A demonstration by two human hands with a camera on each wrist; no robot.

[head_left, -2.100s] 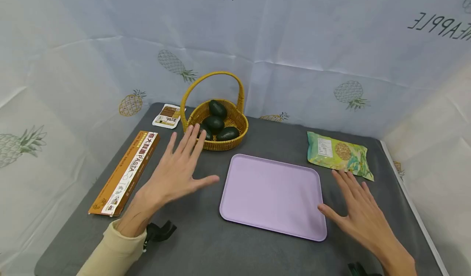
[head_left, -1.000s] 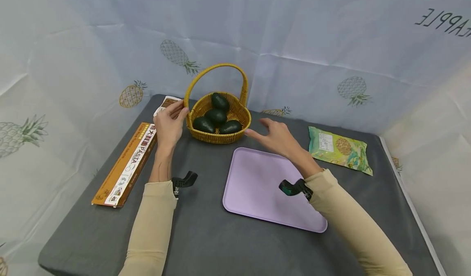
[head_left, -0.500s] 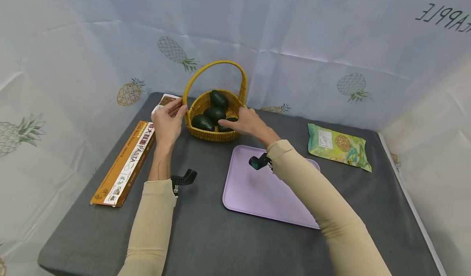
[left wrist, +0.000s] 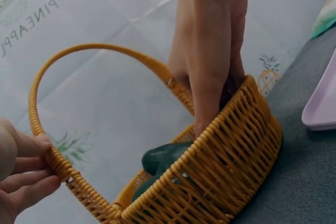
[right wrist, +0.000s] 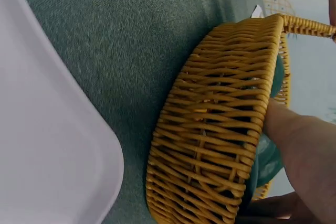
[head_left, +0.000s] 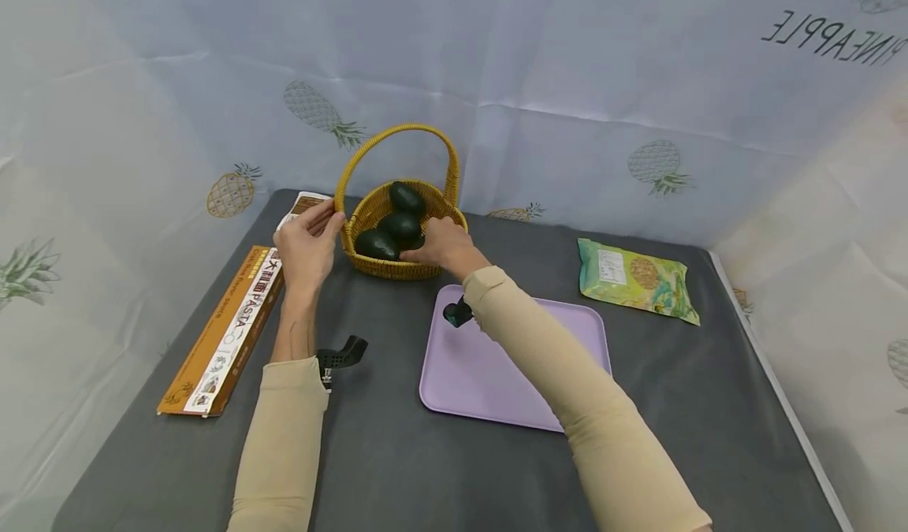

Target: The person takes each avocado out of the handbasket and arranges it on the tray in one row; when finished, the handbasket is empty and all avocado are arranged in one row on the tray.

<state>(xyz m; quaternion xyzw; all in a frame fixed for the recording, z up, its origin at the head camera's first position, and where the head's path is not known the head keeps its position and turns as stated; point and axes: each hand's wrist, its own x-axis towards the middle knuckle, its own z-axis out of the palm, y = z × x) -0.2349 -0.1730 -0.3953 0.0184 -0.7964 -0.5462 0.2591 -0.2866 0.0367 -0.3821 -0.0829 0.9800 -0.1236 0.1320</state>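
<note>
A yellow wicker basket (head_left: pixel 392 270) with a tall hoop handle stands at the back of the table, dark green avocados (head_left: pixel 377 244) inside it. My left hand (head_left: pixel 305 252) pinches the left side of the handle (left wrist: pixel 62 166) between thumb and fingers. My right hand (head_left: pixel 448 247) reaches over the front right rim into the basket. Its thumb and fingers straddle an avocado (right wrist: pixel 251 182) at the right side, mostly hidden by the hand and wicker wall. Below the right forearm lies a lilac tray (head_left: pixel 454 390), partly covered by the sleeve.
An orange and white pasta box (head_left: pixel 223 335) lies along the left side. Behind the left hand sits a small white and brown packet (head_left: pixel 309 201), partly hidden. A green and yellow packet (head_left: pixel 638 280) lies at the back right. A patterned cloth (head_left: pixel 539 67) hangs behind the table.
Both hands have gone from hovering over the table to the basket. The left took the handle; the right moved left, into the basket, and closed round an avocado. The view has shifted slightly.
</note>
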